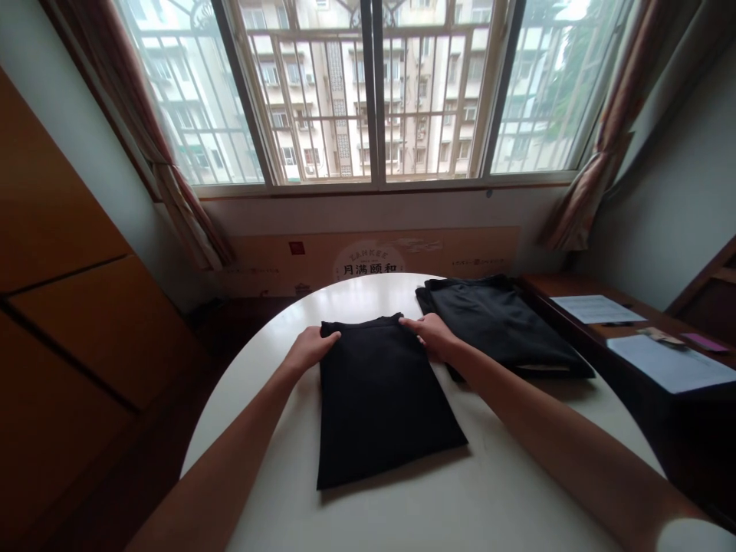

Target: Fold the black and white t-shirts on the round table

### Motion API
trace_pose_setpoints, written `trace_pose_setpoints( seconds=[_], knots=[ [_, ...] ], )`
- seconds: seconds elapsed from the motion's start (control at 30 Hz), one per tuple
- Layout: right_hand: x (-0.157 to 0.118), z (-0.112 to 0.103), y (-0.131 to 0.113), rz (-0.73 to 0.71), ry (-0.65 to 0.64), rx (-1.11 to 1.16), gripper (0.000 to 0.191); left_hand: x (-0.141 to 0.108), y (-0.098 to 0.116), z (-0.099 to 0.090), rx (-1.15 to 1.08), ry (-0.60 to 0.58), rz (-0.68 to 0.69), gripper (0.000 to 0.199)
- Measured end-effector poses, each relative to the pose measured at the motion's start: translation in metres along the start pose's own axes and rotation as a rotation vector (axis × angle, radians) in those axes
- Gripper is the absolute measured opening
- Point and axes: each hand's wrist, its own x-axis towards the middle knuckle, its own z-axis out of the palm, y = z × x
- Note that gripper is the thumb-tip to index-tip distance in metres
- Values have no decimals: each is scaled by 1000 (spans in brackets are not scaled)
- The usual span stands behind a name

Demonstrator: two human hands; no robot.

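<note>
Left hand [310, 347] and right hand [431, 337] on the top corners of a folded black shirt [382, 402], mid-bench [517, 437], both grips open and flat. Possible trouble: a hasty slide rucking the fold, or the right wrist snagging the black pile [500, 326] just beside.

We look down from our head at the left hand [310, 349] and right hand [431, 337], close below. The window [373, 100] lies straight ahead.
</note>
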Motion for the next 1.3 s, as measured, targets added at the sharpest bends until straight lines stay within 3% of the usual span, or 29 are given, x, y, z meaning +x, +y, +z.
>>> trace_pose_setpoints(
  seconds=[0.13, 0.27, 0.4, 0.57, 0.73, 0.87, 1.07, 1.2, 1.3],
  knots=[
    [-7, 5, 0, -4, 4, -34, 43, -3, 0, -1, -72, -9, 86, 27],
    [-12, 14, -1, -27, -16, 6, 27, -9, 10, -1, -353, 32, 75, 28],
    [-17, 17, -6, -19, -49, 109, 18, -20, 22, -3, -642, -108, -23, 36],
    [-24, 10, -11, 97, -200, 236, 22, -32, 27, -10, -859, -442, -48, 50],
    [-33, -2, -24, 137, -246, 292, 20, -38, 38, -15, -939, -430, -71, 35],
    [-50, -36, -55, 61, -146, 277, 33, -46, 61, -10, -965, -331, 13, 36],
    [-84, -122, -90, -158, 19, 156, 34, -60, 109, 14, -885, -303, 168, 51],
    [-98, -174, -98, -272, 93, 134, 30, -53, 160, 29, -957, -307, 267, 36],
    [-95, -209, -107, -307, 210, 119, 24, -34, 209, 40, -1017, -334, 342, 23]
  ],
)
